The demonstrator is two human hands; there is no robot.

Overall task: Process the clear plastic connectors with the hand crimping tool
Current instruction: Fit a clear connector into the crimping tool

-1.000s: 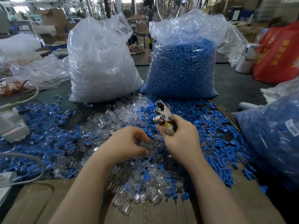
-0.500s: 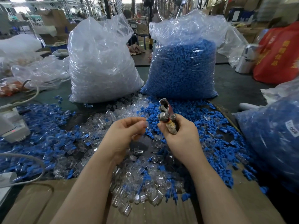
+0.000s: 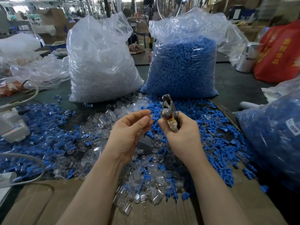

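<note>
The left hand (image 3: 129, 132) pinches a clear plastic connector (image 3: 150, 118) between thumb and fingertips, just left of and below the upright crimping tool's (image 3: 168, 111) head, which the right hand (image 3: 181, 133) grips by its handles.

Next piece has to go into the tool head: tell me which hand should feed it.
Left. The left hand pinches a clear connector just beside the tool, whose metal head points up. The right hand grips the tool's handles, so it is occupied.
</note>
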